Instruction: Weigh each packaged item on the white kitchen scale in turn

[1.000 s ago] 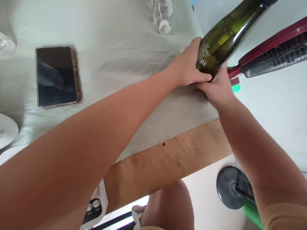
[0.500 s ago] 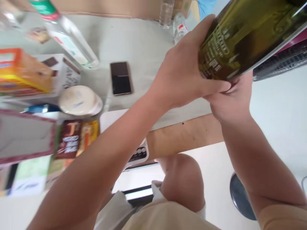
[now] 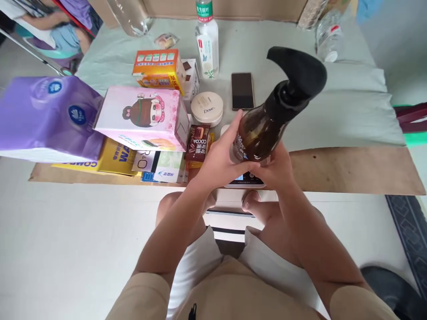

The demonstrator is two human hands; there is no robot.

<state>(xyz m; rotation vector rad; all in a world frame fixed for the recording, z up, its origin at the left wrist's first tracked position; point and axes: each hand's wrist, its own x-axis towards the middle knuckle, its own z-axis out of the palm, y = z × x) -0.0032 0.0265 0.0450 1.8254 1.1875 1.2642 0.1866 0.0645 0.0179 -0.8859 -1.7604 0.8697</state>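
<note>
Both my hands wrap round a dark amber pump bottle [image 3: 260,131] with a black pump head, tilted a little to the right. My left hand [image 3: 222,162] grips its left side low down, and my right hand [image 3: 277,169] closes on the lower right side. Below the bottle lies a white kitchen scale [image 3: 248,181] with a dark panel, mostly hidden by the bottle and hands. Just left of my left hand is a brown cocoa packet [image 3: 197,143]. A phone [image 3: 242,91] and a round cream Dove jar [image 3: 207,108] lie beyond.
Left on the table stand a pink box [image 3: 147,118], a purple tissue pack [image 3: 50,120], a yellow box [image 3: 118,155] and an orange box [image 3: 158,69]. A clear drink bottle [image 3: 207,49] stands behind. A clear plastic bottle [image 3: 328,38] lies back right. Another person [image 3: 63,31] is far left.
The pump bottle has come from the upper right down to the middle, over the scale, with both hands still on it. The view has swung, so the whole tabletop shows.
</note>
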